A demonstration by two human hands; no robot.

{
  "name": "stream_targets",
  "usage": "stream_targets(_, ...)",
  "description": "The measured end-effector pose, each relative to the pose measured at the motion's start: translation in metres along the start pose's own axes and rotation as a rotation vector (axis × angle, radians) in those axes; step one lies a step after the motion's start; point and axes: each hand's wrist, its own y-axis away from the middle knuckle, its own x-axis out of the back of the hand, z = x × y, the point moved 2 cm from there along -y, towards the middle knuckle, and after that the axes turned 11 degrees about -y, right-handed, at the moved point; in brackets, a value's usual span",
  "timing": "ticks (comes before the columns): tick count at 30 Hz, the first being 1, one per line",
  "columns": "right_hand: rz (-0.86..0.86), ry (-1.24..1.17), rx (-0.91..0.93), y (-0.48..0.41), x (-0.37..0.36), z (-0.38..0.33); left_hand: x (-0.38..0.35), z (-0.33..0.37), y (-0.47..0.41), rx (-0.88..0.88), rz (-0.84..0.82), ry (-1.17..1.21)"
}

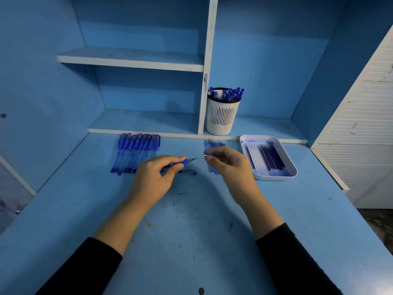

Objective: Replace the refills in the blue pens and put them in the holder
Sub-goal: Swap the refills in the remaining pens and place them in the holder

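I count two hands over the scuffed blue desk (pixel 191 231). The left hand (pixel 153 177) curls thumb and fingers round one uncapped blue pen with a clear barrel (pixel 187 161), tip pointing right. Just right of that tip, the right hand (pixel 229 165) pinches one thin refill (pixel 205 155) between thumb and forefinger. Only its silvery end shows. One short dark blue pen part (pixel 189 172) lies on the desk just near of the held pen, and I cannot tell whether it is a cap.

At far left is one row of capped blue pens (pixel 136 152), roughly eight, overlapping too much for a firm count. One white slotted plastic holder (pixel 222 116) stands on the far ledge with about ten finished pens (pixel 230 93) in it. One white oblong tray (pixel 274 177) at right holds dark and clear refills (pixel 270 156), too crowded to count. A small bunch of clear tubes (pixel 214 143) lies beyond the right hand, partly covered.
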Motion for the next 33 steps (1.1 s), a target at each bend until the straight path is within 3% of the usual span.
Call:
stream_targets(3,-0.003,0.062,0.022,0.0,0.001,0.002,0.001,-0.002,-0.001,0.008,0.019,-0.005)
stream_targets(9,-0.273,0.675,0.107,0.008,-0.011,0.015,0.001,-0.004,-0.002,0.021,0.033,-0.021)
stream_targets(13,-0.369,0.833,0.189,0.01,-0.016,0.017,0.001,-0.003,-0.001,0.019,0.026,-0.028)
stream_targets(19,-0.296,0.727,0.067,0.008,-0.009,0.013,0.001,-0.002,-0.001,0.009,0.015,-0.04)
stream_targets(23,-0.123,0.44,0.072,0.007,-0.007,0.006,-0.001,0.001,0.0,-0.018,-0.008,-0.027)
stream_targets(26,-0.098,0.298,0.079,0.008,-0.012,0.005,-0.003,0.003,0.001,-0.05,-0.028,-0.016)
stream_targets(33,-0.091,0.293,0.055,0.003,-0.004,0.002,-0.006,0.006,0.003,-0.037,-0.049,0.007)
